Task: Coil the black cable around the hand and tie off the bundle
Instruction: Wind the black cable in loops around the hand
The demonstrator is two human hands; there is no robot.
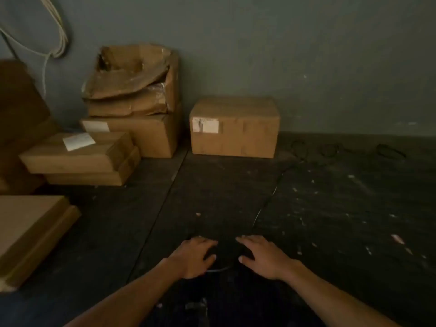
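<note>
A thin black cable [266, 204] runs across the dark floor from the far right toward me, hard to follow in the dim light. A short arc of it [219, 269] shows between my wrists. My left hand [195, 256] and my right hand [259, 256] are palm down over a dark patch of the floor where the cable ends, fingers spread forward and thumbs pointing inward. Neither hand plainly grips the cable. What lies under the palms is hidden.
Dark cable loops [330, 149] lie by the wall at the far right. A closed cardboard box [233, 128] stands at the wall, with stacked and torn boxes [132, 102] to its left and flat cartons [30, 232] at the near left. Pale cords [59, 31] hang on the wall.
</note>
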